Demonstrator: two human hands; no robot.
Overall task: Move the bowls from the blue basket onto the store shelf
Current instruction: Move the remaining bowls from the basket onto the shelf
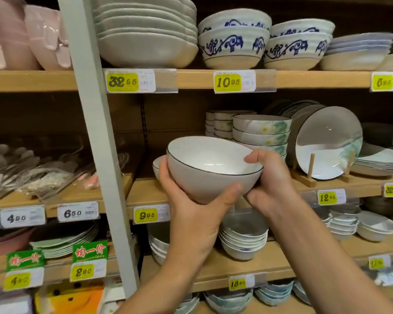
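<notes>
Indoors, left hand (191, 207) and right hand (272, 184) curl fingers (164, 169) round a white bowl (204, 177) before the wooden shelf (145, 192).

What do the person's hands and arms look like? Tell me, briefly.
The left hand and right hand are bare: no gloves, no ring showing. The left forearm and right forearm are bare too: no sleeve, watch or band in view.
</notes>
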